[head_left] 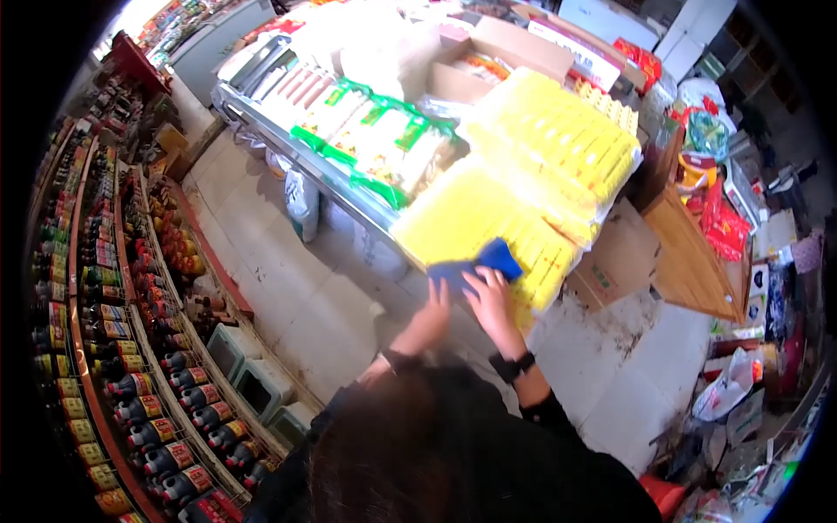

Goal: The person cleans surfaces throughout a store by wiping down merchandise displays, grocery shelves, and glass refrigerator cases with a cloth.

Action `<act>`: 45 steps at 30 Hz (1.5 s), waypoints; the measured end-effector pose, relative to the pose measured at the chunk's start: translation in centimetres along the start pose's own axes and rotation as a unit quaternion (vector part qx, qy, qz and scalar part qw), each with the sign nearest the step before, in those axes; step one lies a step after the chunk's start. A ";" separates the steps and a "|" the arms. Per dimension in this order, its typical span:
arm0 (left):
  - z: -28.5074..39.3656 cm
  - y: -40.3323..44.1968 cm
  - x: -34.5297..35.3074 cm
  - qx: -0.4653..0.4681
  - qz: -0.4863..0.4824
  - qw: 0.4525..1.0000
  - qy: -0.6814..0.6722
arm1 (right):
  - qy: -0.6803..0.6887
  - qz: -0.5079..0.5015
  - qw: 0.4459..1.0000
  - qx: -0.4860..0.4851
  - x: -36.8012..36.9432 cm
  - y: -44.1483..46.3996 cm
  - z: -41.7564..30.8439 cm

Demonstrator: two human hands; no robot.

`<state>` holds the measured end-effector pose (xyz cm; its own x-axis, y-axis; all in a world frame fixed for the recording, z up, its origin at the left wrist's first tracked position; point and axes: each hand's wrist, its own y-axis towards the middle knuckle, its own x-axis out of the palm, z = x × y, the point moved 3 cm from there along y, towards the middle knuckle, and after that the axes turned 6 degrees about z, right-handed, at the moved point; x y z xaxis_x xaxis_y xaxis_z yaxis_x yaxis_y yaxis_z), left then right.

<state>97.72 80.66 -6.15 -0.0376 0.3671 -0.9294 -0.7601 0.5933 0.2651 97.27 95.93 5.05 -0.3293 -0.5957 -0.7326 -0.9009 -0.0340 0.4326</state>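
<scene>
A blue cloth (499,258), darker on its left part, lies at the near corner of the yellow packages (488,213) on the display table. My right hand (490,301) rests on the cloth's near edge with its fingers apart. Just to its left, my left hand (427,321) touches the dark part of the cloth, fingers spread and slightly blurred. Dark bands circle both wrists. Green and white packets (375,139) lie beyond the yellow packages, toward the left.
Shelves of bottles (161,431) curve along the left. Pale green bins (261,388) stand beside them. An open cardboard box (514,44) sits at the table's back. At right are a wooden board (693,257), a flattened carton (617,261) and piled goods.
</scene>
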 end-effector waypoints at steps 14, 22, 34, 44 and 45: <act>-7.4 -2.1 -5.9 -0.015 -0.218 0.926 -0.309 | -0.021 0.015 0.998 0.064 1.5 -1.6 -3.3; -16.1 -1.7 -11.0 -0.139 -0.147 0.967 -0.154 | -0.007 0.008 1.000 0.009 11.7 9.1 -7.2; -13.9 -1.2 -6.3 -0.093 -0.201 0.959 -0.177 | -0.063 0.014 0.998 -0.026 10.8 7.8 -6.8; -0.9 -0.4 -0.4 0.031 -0.302 0.865 -0.400 | -0.039 -0.014 0.997 0.063 -1.1 -4.8 -0.8; 0.6 0.3 -0.8 0.033 -0.305 0.864 -0.400 | -0.040 -0.013 0.997 0.067 -2.1 -6.1 -0.2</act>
<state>97.90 80.97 -5.17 0.8372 0.3340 -0.4331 -0.4404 0.8812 -0.1717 103.48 97.20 4.04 -0.3229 -0.5293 -0.7846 -0.9370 0.0619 0.3438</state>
